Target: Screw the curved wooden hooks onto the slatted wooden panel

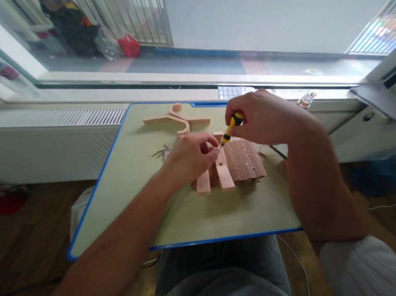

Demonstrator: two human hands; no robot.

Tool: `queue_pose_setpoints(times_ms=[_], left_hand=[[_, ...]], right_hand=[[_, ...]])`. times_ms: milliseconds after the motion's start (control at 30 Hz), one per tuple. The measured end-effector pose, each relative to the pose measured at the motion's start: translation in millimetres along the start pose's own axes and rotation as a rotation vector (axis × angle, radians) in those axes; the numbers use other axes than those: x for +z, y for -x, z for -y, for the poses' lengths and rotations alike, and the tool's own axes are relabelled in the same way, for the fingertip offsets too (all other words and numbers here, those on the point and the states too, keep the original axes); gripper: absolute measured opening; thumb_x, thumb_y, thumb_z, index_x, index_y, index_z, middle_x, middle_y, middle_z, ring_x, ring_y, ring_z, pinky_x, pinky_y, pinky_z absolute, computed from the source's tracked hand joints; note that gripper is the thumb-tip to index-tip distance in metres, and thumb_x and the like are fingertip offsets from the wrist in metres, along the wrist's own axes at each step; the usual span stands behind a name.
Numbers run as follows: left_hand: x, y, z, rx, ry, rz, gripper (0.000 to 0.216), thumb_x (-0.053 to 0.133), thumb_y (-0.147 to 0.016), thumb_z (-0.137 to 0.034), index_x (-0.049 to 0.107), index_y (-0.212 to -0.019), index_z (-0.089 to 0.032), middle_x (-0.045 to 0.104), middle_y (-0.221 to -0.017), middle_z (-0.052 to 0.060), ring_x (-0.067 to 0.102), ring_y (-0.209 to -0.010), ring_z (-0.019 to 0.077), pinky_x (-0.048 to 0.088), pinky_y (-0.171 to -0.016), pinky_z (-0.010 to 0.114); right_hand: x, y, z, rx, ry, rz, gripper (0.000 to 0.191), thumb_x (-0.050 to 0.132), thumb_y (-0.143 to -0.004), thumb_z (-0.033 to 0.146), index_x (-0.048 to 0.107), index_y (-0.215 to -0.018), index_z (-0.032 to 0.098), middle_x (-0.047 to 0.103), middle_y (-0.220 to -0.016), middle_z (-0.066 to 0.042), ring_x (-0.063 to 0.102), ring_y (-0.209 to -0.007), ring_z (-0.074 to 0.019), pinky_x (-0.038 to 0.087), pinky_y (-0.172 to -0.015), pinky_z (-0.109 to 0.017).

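In my right hand, the fingers wrap round the handle of a yellow and black screwdriver, tilted down to the left. Its tip meets the fingers of my left hand, which pinch together over a pale wooden strip. Whatever they pinch is too small or hidden to make out. A second wooden strip runs beside the first, partly under my left hand. Both strips lie on a brown corrugated cardboard block dotted with holes.
The blue-edged table carries curved wooden pieces at the back. Small metal pieces, perhaps screws, lie left of my left hand. A dark thin tool lies near my right forearm. The window sill and radiator border the table.
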State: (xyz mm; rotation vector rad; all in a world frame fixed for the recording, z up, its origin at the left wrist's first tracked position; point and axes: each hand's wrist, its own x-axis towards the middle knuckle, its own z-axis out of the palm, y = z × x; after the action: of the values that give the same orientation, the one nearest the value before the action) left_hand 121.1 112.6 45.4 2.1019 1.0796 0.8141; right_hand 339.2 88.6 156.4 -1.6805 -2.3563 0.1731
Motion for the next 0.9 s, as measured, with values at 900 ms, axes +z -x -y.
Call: queue_pose_setpoints(times_ms=[900], left_hand=[[16,-2,-1,-0.031,-0.169,0.032,0.025,0.074,-0.096,-0.030,0.090,-0.111,-0.018,0.087,-0.095,0.009,0.074,-0.076,0.0202,0.055,-0.070,0.032]], right_hand=[[-8,2,-4,-0.041,-0.282,0.026,0.015,0.079,-0.083,0.029,0.083,-0.095,0.023,0.082,-0.090,-0.002,0.071,-0.082,-0.0191,0.052,-0.076,-0.035]])
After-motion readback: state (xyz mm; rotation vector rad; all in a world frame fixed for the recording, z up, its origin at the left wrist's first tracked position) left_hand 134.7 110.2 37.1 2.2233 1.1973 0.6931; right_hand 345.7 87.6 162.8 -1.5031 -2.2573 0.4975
